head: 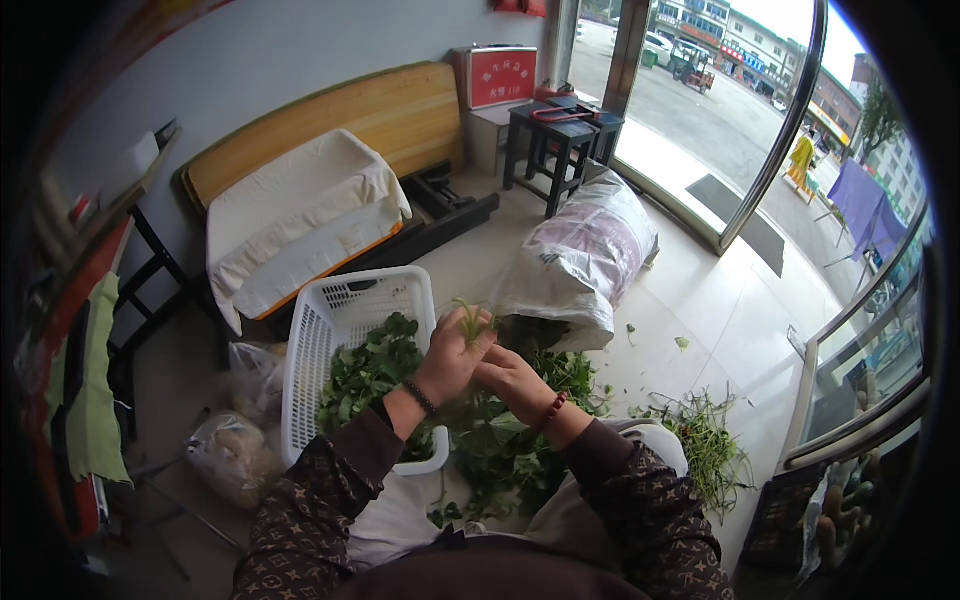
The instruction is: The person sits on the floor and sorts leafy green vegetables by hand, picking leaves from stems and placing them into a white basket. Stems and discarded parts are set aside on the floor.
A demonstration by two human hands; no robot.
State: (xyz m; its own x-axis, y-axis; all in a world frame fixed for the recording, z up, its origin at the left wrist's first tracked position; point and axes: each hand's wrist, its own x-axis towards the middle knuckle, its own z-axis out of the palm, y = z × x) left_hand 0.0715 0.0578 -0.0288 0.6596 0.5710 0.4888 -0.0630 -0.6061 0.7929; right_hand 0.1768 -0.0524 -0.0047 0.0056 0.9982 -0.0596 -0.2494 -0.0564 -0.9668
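Observation:
My left hand (448, 358) grips a few pale green stems (471, 319) that stick up past the fingers. Close against it is my right hand (519, 381), its fingers bent toward the underside of the bunch; what they hold is hidden. Beneath both hands a heap of leafy greens (502, 457) spreads over the floor between my knees. To the left stands a white perforated plastic basket (306, 375), part filled with picked green leaves (375, 356). A white woven sack (577, 259) lies ahead with its mouth toward me and dark greens inside.
Discarded stems (701, 446) lie on the tiled floor at right. Clear plastic bags (232, 450) sit left of the basket. Beyond are a cloth-covered box (300, 202), a wooden board (405, 112) and black stools (559, 131). A glass door (739, 217) stands at right, near a dark crate (784, 517).

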